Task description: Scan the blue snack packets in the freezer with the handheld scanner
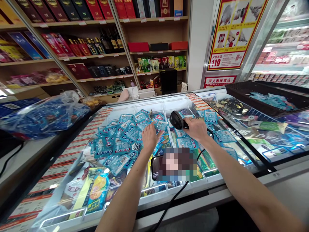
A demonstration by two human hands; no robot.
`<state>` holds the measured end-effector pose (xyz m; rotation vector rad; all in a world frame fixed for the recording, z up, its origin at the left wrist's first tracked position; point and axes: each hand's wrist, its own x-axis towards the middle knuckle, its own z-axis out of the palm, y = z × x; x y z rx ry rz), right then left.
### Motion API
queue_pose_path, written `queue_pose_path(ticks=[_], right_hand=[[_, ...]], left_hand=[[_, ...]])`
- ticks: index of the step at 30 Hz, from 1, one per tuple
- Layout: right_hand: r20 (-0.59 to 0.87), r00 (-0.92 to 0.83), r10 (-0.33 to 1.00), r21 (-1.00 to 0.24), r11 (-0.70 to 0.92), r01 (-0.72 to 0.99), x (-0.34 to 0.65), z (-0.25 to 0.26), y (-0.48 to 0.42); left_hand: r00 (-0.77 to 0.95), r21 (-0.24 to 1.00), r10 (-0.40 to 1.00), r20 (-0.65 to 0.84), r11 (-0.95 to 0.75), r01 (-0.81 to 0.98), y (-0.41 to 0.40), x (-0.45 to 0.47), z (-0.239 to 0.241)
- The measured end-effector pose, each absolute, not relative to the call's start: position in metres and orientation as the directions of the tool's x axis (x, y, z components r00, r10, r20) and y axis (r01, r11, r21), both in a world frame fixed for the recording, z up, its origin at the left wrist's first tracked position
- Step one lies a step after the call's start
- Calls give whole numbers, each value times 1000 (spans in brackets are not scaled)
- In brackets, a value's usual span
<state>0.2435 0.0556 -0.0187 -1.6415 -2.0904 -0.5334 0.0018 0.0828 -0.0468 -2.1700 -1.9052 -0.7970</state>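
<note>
- The right hand (196, 129) is closed round the handle of a scanner (177, 120), its head turned toward the packets (123, 145).
- The left hand (149, 137) is loosely open, thumb apart, over the packets; I see nothing gripped, and cannot tell whether it touches one.
- Scanning seems to be the step in hand; a reading calls for a barcode lying flat and facing the scanner.
- The blue packets lie scattered over the glass-topped freezer (287, 174), near a phone (158, 167).
- A dark tray (238, 95) sits right, a bulging bag (48, 116) left.
- Behind stand stocked shelves (154, 19) and a poster (238, 35).
</note>
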Motion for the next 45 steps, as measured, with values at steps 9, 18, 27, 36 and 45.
queue_pose_path(ticks=[9, 18, 27, 36, 45], right_hand=[[568, -314, 761, 75, 332, 940, 238, -19, 53], [514, -407, 755, 120, 407, 906, 235, -20, 51], [497, -431, 753, 127, 428, 895, 232, -17, 49], [477, -435, 764, 122, 433, 893, 231, -14, 47], [464, -440, 769, 116, 440, 891, 229, -15, 47]], left_hand=[[54, 519, 815, 577, -417, 746, 94, -20, -49], [68, 535, 797, 601, -463, 707, 89, -18, -44], [82, 524, 793, 603, -472, 709, 88, -18, -46], [93, 506, 796, 599, -465, 726, 90, -18, -46], [86, 519, 806, 586, -454, 724, 91, -19, -49]])
